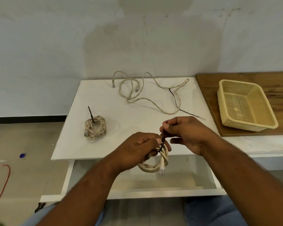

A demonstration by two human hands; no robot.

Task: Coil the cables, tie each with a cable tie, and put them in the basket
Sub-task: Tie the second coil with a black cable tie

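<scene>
My left hand (137, 150) grips a coiled cream cable (155, 167) just over the table's front edge. A black cable tie (162, 142) wraps the coil, and my right hand (185, 132) pinches its free end and holds it up. A second cream coil (96, 127) with a black tie on it lies on the white table (104, 101) to the left. A loose cream cable (145, 93) sprawls at the back, with another black tie (178, 103) across it. The yellow mesh basket (245, 103) stands on the right.
The basket rests on a wooden board (281, 82) to the right of the white table. An open white drawer (153, 185) sits below my hands. An orange cable (2, 181) and a blue cap (22, 155) lie on the floor at left.
</scene>
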